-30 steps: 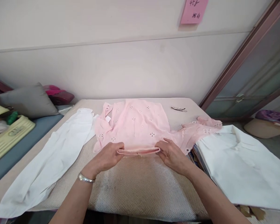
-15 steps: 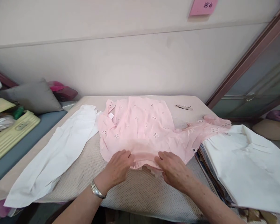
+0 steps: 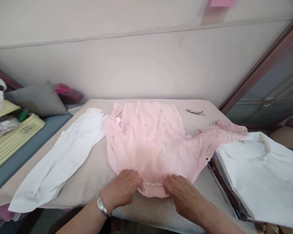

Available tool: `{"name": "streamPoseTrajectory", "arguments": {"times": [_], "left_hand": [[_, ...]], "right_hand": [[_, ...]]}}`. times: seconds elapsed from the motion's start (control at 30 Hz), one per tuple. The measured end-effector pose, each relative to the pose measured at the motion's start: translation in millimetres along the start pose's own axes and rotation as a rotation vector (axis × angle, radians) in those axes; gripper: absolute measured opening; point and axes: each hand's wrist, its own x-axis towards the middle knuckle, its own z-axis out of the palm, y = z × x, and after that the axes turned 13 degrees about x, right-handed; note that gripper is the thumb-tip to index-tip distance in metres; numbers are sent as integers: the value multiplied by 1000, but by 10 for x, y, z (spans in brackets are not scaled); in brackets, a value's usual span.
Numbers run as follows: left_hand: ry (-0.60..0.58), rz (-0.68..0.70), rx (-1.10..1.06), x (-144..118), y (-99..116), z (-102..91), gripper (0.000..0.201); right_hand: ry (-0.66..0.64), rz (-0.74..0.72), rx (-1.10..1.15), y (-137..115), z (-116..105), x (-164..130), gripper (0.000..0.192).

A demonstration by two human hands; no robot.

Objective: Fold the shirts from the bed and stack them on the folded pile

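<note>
A pink blouse [image 3: 146,143] with cut-out flower embroidery lies spread on the cloth-covered table [image 3: 88,182]. Its near edge, with a pale zigzag trim, runs between my two hands. My left hand [image 3: 127,187] is closed on the left part of this edge, fingertips curled into the fabric; a silver bracelet circles that wrist. On the right part of the same edge, my right hand [image 3: 180,193] pinches the cloth. One sleeve stretches right and rests over a stack of folded white clothing [image 3: 266,178]. The other sleeve is bunched at the left, near a small white tag.
White trousers or a similar garment [image 3: 61,159] lie along the table's left side. A thin pair of glasses or clip [image 3: 195,112] sits at the back right. Beyond the left edge are a yellow case [image 3: 17,139] and a grey pillow [image 3: 39,99]. A wall stands behind.
Both hands have drawn the blouse's near edge toward me. The front panel is now flatter and longer, and the zigzag trim shows. The view has shifted slightly.
</note>
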Motion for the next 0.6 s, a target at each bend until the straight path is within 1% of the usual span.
{"name": "streamPoseTrajectory", "arguments": {"times": [0.07, 0.1, 0.13, 0.17, 0.2, 0.23, 0.27, 0.3, 0.33, 0.37, 0.4, 0.47, 0.53, 0.6], "left_hand": [[-55, 11, -87, -18, -95, -87, 19], [-81, 0, -164, -22, -199, -123, 10], [-88, -43, -253, -23, -345, -149, 8], [-67, -136, -350, -21, -529, -160, 13], [-4, -275, -442, -14, -743, -159, 18], [117, -496, -505, 0, -974, -147, 21], [280, -790, -588, 22, -1207, -128, 20], [449, -1056, -707, 57, -1429, -109, 20], [514, -1162, -751, 108, -1628, -94, 20], [562, -1236, -811, 176, -1798, -86, 20], [588, -1263, -878, 263, -1938, -87, 20], [604, -1243, -1039, 481, -2138, -121, 22], [628, -1186, -1248, 723, -2275, -184, 22], [657, -1097, -1458, 945, -2400, -258, 21]], "right_hand": [[-47, 36, 57, 16, -22, -12, 33], [-63, 52, 97, 27, -45, -18, 32], [-68, 69, 147, 38, -76, -21, 29], [-67, 89, 202, 46, -113, -18, 25], [-64, 115, 254, 48, -157, -7, 21], [-60, 146, 292, 43, -203, 13, 22], [-54, 175, 312, 31, -249, 45, 28], [-46, 201, 317, 13, -291, 87, 35], [-37, 219, 313, -10, -326, 138, 39], [-35, 231, 303, -35, -353, 194, 41], [-43, 241, 292, -59, -370, 252, 42], [-75, 258, 270, -92, -373, 359, 42], [-104, 287, 248, -95, -338, 439, 39], [-118, 321, 228, -66, -265, 495, 36]]}}
